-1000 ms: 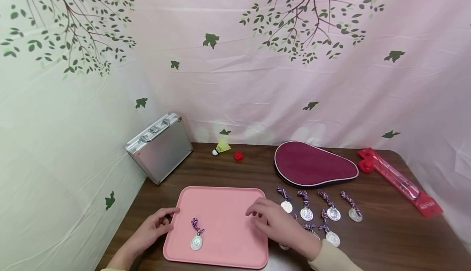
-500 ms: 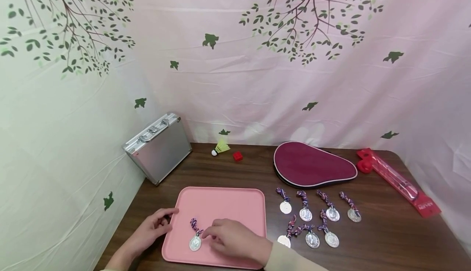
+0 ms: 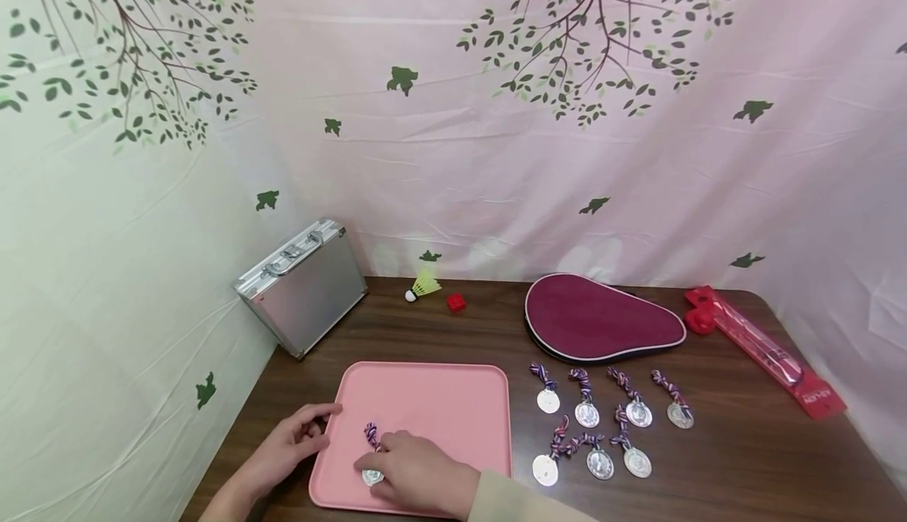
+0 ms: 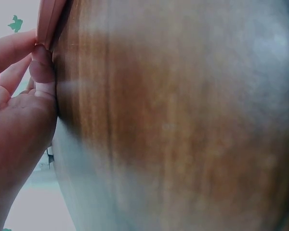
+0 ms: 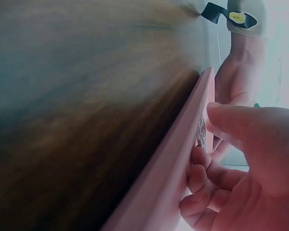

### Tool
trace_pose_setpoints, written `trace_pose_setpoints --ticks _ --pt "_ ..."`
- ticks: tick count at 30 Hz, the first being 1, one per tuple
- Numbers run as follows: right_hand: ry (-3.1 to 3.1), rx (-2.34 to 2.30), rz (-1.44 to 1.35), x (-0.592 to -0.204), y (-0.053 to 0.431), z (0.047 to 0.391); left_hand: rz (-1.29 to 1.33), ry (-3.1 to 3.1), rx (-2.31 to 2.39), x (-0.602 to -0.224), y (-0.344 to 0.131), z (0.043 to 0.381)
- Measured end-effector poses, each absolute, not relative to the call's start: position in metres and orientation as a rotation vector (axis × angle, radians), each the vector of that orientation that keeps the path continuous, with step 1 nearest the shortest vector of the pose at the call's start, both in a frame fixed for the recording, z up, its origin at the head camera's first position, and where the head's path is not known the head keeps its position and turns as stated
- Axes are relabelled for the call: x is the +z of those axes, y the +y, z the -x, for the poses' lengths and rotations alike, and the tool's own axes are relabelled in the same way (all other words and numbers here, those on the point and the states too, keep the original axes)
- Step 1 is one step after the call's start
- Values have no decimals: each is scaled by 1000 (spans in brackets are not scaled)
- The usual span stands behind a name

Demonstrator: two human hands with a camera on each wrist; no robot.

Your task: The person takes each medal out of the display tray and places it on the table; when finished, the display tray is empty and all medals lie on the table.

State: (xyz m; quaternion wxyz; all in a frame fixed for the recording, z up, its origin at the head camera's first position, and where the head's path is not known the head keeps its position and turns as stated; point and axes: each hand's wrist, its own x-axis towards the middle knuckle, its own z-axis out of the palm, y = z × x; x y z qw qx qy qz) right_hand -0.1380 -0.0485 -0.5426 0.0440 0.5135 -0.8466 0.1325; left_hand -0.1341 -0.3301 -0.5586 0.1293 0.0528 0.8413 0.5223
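A pink tray lies on the dark wooden table with one silver medal in its lower left part, the striped cord knotted above it. My right hand is down over this medal, which shows between thumb and curled fingertips; the hand hides part of it. In the right wrist view the medal lies close to the tray surface between thumb and fingers. At the tray's left edge, my left hand touches the rim with index finger and thumb; the left wrist view shows its fingertips right at the tray edge.
Several medals with knotted cords lie right of the tray. Behind them are a maroon paddle case and a red package. A silver case, a yellow shuttlecock and a red block stand along the back.
My right hand has moved left from the tray's right edge to the medal and closed its fingers around it. The left hand stays at the tray's left rim.
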Motion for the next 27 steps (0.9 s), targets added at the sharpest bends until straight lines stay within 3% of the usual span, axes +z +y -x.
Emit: trace_pose_setpoints --ticks 27 --pt "-2557 533 -1606 -549 -54 143 -196 2435 1537 -561 -332 133"
